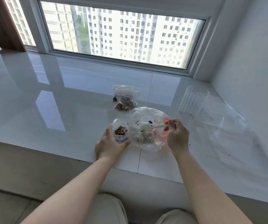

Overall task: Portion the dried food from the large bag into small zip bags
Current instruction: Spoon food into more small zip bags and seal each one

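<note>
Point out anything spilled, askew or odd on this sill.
Little stands out. A few dark specks lie on the white sill right of the large bag, perhaps stray crumbs. The filled zip bags lie slumped in a loose overlapping pile.

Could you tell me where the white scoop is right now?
The white scoop is inside the large bag, centre of the head view, its handle pinched by the right hand.

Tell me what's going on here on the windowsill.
A person is portioning dried food. The right hand holds a white spoon inside the large bag, which is open. The left hand grips an open small zip bag, already partly filled. Two more filled zip bags lie farther back on the sill, with a clear cylinder to the right.
</note>
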